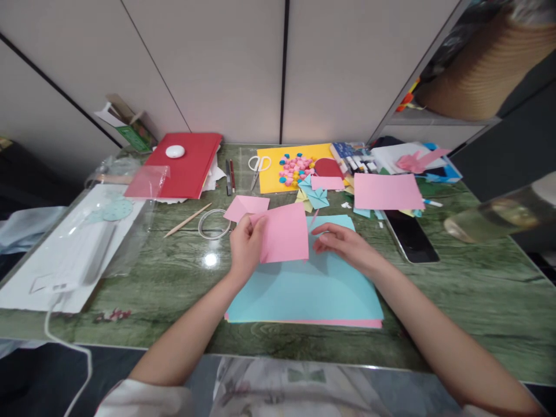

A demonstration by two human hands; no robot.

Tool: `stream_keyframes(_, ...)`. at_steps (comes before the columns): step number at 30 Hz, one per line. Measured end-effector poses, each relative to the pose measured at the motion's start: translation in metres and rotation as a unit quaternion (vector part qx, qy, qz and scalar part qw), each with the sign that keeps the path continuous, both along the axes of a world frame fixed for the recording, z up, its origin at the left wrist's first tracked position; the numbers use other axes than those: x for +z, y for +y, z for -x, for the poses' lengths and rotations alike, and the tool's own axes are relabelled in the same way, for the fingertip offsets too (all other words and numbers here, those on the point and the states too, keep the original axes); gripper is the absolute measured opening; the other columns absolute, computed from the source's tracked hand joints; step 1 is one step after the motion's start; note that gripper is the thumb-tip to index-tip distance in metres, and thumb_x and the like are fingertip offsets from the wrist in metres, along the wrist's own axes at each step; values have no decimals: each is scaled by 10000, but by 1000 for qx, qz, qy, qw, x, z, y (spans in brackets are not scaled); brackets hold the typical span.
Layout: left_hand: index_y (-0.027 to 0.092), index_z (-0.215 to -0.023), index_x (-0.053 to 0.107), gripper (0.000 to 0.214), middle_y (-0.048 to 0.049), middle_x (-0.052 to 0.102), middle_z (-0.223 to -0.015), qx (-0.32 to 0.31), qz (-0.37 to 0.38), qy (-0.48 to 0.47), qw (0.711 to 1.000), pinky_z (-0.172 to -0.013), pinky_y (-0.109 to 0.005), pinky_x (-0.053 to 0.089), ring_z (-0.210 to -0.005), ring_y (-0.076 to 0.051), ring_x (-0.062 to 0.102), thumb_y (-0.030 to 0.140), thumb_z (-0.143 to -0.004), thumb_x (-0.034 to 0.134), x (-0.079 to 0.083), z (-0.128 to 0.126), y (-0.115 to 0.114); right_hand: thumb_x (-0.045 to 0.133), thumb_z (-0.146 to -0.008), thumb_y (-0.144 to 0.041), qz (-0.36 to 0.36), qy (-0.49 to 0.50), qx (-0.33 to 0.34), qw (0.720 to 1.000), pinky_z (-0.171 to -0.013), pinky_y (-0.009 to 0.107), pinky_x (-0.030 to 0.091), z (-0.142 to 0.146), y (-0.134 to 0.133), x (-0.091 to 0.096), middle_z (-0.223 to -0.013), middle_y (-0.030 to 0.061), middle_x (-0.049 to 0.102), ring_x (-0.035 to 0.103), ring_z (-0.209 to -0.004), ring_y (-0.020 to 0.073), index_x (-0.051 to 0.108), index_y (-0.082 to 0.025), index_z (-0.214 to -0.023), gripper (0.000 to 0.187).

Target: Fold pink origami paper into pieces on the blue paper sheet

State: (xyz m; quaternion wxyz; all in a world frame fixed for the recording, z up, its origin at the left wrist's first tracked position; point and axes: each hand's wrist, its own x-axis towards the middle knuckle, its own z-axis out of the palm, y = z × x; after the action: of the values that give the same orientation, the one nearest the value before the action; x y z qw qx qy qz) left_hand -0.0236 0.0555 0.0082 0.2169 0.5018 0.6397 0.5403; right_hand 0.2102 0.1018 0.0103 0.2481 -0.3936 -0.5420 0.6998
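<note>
- Left hand (pixel 247 243) pinches a pink sheet (pixel 284 234) above blue paper (pixel 304 295).
- Right hand (pixel 343 246) curls beside it; whether its fingers grip anything, I can't tell.
- Folded blue pieces (pixel 319 198) look done; the pink sheet seems unfolded.

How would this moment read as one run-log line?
Left hand: gripping pink rectangular paper sheet | Right hand: loosely curled beside it | Beneath sheet: light-blue rectangular paper
</note>
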Motion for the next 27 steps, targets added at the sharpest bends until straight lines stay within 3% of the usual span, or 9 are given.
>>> stream_keyframes(4,190,-597,373,315,70,249,-540,-1,3,15,1000,-477,-230,199,-501,-89,262,329,-834,527,-1,-1,0,617,-796,-383,41,39,32,998,-822,340,450,1,-4,-2,-925,49,686,629,-856,175,590,-226,-1047,298)
stream_keyframes(7,191,-597,379,313,69,245,-535,0,1,25,1000,-475,-227,202,-500,-90,264,333,-837,521,0,-2,-1,589,-821,-393,118,87,49,988,-845,352,450,5,-8,-6,-1027,56,668,621,-916,177,551,-249,-1139,351)
stream_keyframes(11,193,-599,378,317,71,246,-526,-1,-1,39,999,-470,-225,205,-488,-89,270,345,-838,520,1,-4,-2,537,-825,-496,202,147,65,966,-840,389,465,13,-12,-13,-965,77,676,628,-880,188,601,-218,-1050,363)
stream_keyframes(16,194,-585,343,341,72,243,-518,10,-5,59,998,-470,-225,200,-483,-87,264,343,-834,523,1,-2,-2,647,-766,-405,85,112,-45,989,-759,312,469,13,-9,-13,-767,19,662,615,-720,139,634,-194,-790,213)
stream_keyframes(20,190,-581,331,353,71,257,-518,25,-14,78,997,-481,-222,209,-493,-85,269,337,-829,535,4,1,-2,688,-745,-315,33,90,-86,992,-741,269,438,7,-7,-7,-729,-2,655,597,-697,121,643,-186,-770,139)
stream_keyframes(27,189,-605,421,301,73,283,-507,36,-30,108,993,-463,-212,219,-478,-83,292,344,-835,537,9,2,-6,681,-735,-369,-2,67,-35,997,-699,296,443,7,-10,0,-749,23,651,588,-681,143,641,-182,-786,197)
